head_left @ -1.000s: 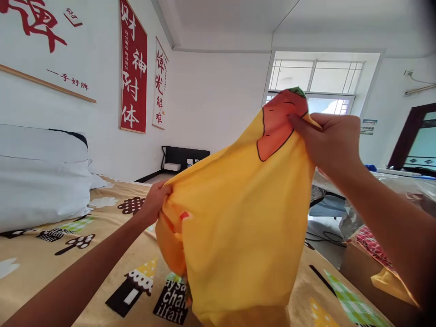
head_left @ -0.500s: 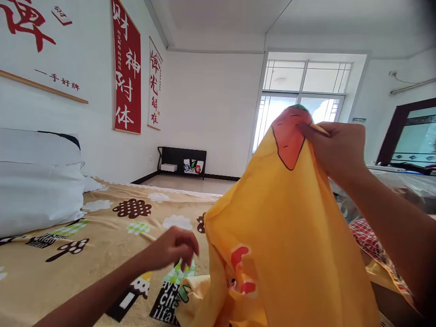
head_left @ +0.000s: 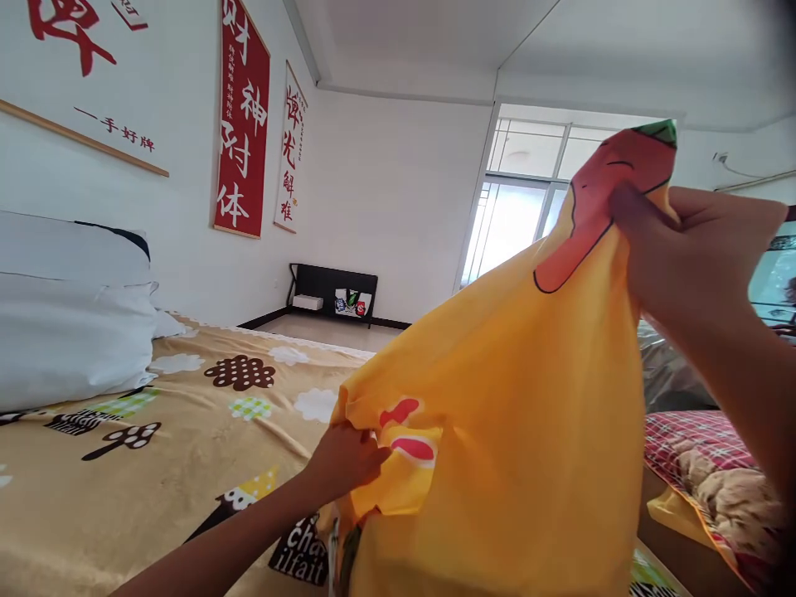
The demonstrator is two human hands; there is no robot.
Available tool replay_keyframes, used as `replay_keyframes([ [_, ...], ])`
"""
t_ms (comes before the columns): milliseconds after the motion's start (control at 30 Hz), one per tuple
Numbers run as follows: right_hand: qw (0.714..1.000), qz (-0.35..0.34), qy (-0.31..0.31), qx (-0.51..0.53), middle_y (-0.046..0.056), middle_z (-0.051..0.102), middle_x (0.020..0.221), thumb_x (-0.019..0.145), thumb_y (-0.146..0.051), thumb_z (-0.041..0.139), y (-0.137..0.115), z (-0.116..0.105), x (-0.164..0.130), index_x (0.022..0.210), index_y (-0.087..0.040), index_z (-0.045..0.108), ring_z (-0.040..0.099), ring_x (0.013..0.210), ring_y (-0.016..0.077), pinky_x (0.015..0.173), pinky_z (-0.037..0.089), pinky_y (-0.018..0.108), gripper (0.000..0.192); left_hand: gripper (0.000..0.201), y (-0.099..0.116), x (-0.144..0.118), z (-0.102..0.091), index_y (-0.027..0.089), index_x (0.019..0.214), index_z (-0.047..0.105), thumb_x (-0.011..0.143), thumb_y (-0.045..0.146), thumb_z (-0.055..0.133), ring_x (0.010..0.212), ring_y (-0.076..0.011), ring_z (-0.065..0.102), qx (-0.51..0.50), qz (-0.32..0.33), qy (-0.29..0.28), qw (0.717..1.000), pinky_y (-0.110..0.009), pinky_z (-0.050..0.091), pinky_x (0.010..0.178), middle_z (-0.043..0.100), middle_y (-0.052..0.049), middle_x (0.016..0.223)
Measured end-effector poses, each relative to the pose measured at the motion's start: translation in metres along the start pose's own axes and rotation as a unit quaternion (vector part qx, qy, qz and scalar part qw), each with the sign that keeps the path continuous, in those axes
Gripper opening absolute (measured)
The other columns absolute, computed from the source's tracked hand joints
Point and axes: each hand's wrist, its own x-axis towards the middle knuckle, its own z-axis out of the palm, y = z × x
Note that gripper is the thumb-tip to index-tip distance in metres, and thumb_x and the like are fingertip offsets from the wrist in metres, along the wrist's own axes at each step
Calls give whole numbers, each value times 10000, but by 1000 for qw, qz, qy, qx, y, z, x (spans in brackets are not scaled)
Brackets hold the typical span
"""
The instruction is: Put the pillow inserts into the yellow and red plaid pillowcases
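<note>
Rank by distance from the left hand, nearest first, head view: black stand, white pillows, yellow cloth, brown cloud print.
From the left hand:
1. Yellow cloth: in contact with it.
2. Brown cloud print: on the bedspread, ahead and left.
3. White pillows: further left, on the bedspread.
4. Black stand: beyond the bed, by the back wall.

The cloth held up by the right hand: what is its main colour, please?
The cloth is mainly yellow-orange; it shows best in the head view.
</note>
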Motion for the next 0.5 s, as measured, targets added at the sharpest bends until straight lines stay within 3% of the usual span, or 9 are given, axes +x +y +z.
replay_keyframes([
  [167,999,33,22,8,-47,181,541,788,-223,624,-2,7,-8,495,-219,230,178,514,81,481,120,305,491,428,-1,18,-28,217,937,644,748,598,592,830,-305,643,-56,-69,78,993,-337,418,661,686,-98,823],
  [233,999,44,14,14,-47,188,536,782,-230,631,-3,13,-13,496,-219,237,188,514,84,474,131,301,487,441,0,24,-33,207,955,642,724,582,625,854,-287,643,-133,-34,96,986,-324,449,684,703,-91,858],
  [333,998,66,-15,-12,-49,177,538,771,-242,640,3,18,-18,507,-219,211,184,526,91,479,138,302,504,388,4,33,-40,184,824,637,762,561,569,852,-255,634,-206,28,94,974,-321,484,713,707,-84,869],
  [400,992,90,-50,-72,-50,168,528,776,-255,638,18,16,-20,500,-219,205,182,524,97,482,146,304,515,394,6,38,-52,168,827,624,775,551,546,828,-236,639,-251,33,90,963,-317,502,708,703,-78,865],
  [500,972,97,-150,-154,-50,195,454,788,-308,638,60,5,-25,447,-228,248,217,478,110,486,181,307,525,393,5,40,-91,158,840,598,695,514,676,695,-189,632,-369,8,116,922,-276,499,612,679,-43,772],
])
